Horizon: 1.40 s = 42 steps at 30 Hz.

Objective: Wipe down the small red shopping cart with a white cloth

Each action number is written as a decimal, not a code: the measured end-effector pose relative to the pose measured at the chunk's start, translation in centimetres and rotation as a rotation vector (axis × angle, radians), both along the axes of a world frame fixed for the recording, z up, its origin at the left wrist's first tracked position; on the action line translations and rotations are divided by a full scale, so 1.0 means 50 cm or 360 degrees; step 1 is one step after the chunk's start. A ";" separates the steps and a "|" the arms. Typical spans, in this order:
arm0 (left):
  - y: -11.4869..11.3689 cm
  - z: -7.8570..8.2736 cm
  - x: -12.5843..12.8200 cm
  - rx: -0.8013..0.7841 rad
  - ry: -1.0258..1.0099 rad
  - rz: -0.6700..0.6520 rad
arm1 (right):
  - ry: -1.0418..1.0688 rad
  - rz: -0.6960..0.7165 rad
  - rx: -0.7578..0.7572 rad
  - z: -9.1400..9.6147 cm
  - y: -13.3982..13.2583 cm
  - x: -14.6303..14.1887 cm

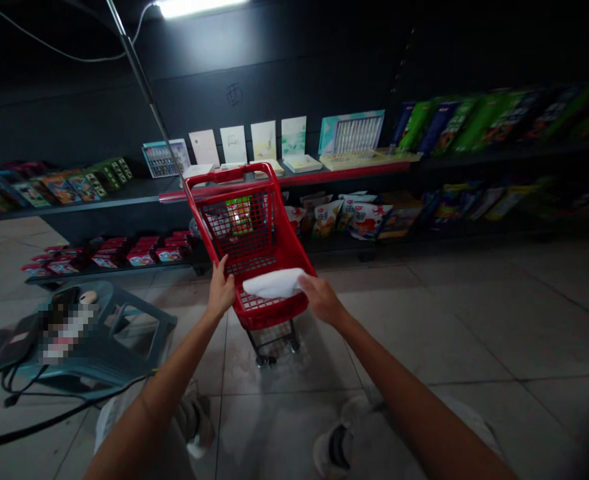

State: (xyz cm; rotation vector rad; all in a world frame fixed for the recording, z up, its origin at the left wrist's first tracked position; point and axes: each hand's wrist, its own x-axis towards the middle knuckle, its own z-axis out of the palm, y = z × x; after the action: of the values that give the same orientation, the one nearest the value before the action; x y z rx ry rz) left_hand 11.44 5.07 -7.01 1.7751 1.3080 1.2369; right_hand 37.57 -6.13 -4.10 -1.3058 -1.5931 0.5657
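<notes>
A small red shopping cart point(294, 250) with a mesh basket stands on the floor in front of me. My left hand point(221, 290) is closed on the cart's left rim, fingers wrapped over the edge. Over the near end of the basket, my right hand point(322, 298) grips a folded white cloth point(273, 284) by its right end. The cloth extends leftward above the mesh. Whether it touches the basket, I cannot tell.
Behind the cart a dark shelf point(139, 190) carries books point(294, 137), boxed pen sets point(353, 133) and snack bags point(367, 220). At left sits a blue-grey plastic stool point(124, 347) with devices and cables on it. A metal pole point(144, 87) rises beside the cart.
</notes>
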 end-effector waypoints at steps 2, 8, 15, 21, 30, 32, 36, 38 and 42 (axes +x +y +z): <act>0.003 0.003 0.010 0.0009 -0.0015 0.0009 | 0.0696 -0.0329 0.0051 0.003 -0.002 0.048; 0.003 0.023 0.025 -0.0048 0.0006 0.0035 | 0.1291 -0.1442 0.0485 -0.015 -0.051 0.226; -0.019 0.042 0.048 -0.0090 0.0090 0.0079 | 0.0660 -0.1170 -0.0388 -0.149 -0.100 0.053; -0.030 0.036 0.072 -0.0080 0.0015 0.0183 | 0.0559 -0.1013 -0.0473 -0.185 -0.105 -0.153; -0.019 0.025 0.089 -0.0072 -0.0070 0.0224 | 0.0487 -0.0579 -0.0696 -0.175 -0.140 -0.296; -0.019 0.025 0.086 -0.0069 -0.0091 0.0201 | 0.0517 -0.0500 -0.0664 -0.176 -0.148 -0.321; -0.013 0.026 0.067 -0.0086 -0.0062 0.0151 | 0.0844 -0.0385 -0.0676 -0.166 -0.147 -0.314; -0.008 0.025 0.055 -0.0097 -0.0042 0.0139 | 0.0948 -0.0333 -0.0712 -0.156 -0.142 -0.292; -0.009 0.026 0.038 -0.0111 -0.0014 0.0095 | 0.0864 -0.0504 -0.0634 -0.115 -0.124 -0.234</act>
State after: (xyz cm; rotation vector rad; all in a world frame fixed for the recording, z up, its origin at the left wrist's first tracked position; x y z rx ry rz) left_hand 13.33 4.63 -5.70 1.6918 1.3911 1.2148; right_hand 25.86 -12.32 -9.83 -1.4941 -0.8343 0.9711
